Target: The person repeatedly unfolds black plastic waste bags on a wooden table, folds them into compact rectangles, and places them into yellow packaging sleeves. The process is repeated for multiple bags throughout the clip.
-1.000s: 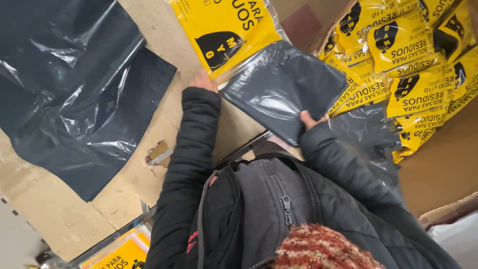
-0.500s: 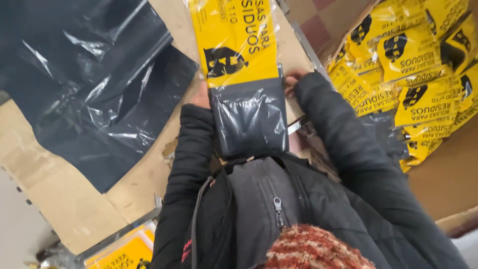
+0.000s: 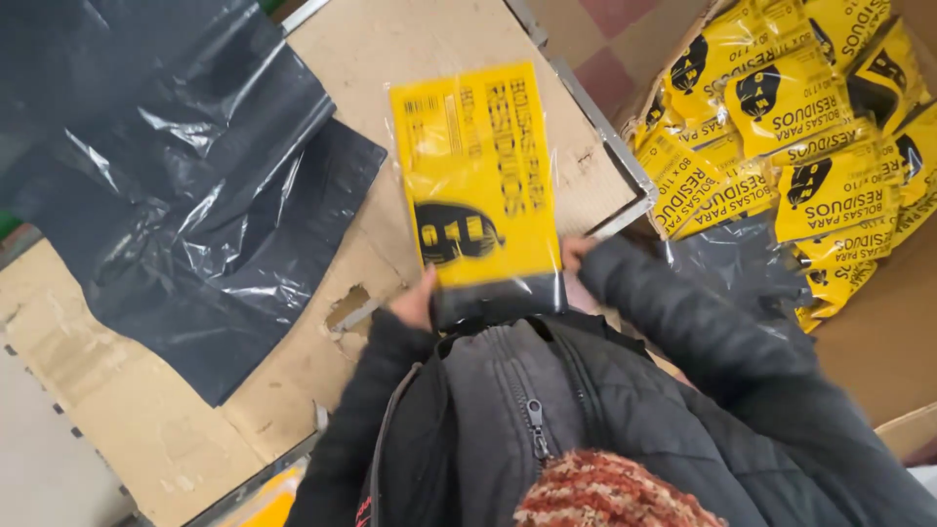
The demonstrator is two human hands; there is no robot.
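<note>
Yellow packet [image 3: 478, 181] of folded black bags is held flat by its near end, the rest reaching away over the cardboard sheet [image 3: 390, 59]. Its dark lower edge slips behind the jacket collar. Left hand [image 3: 415, 301] clasps the near left corner; right hand [image 3: 574, 252] is mostly hidden behind the right edge, so I cannot tell its hold. More yellow packets [image 3: 791, 107] lie in a box well off to the right hand's side.

Loose black plastic sheet [image 3: 185, 185] on flattened cardboard [image 3: 127, 420], box of yellow packets [image 3: 800, 117] alongside
</note>
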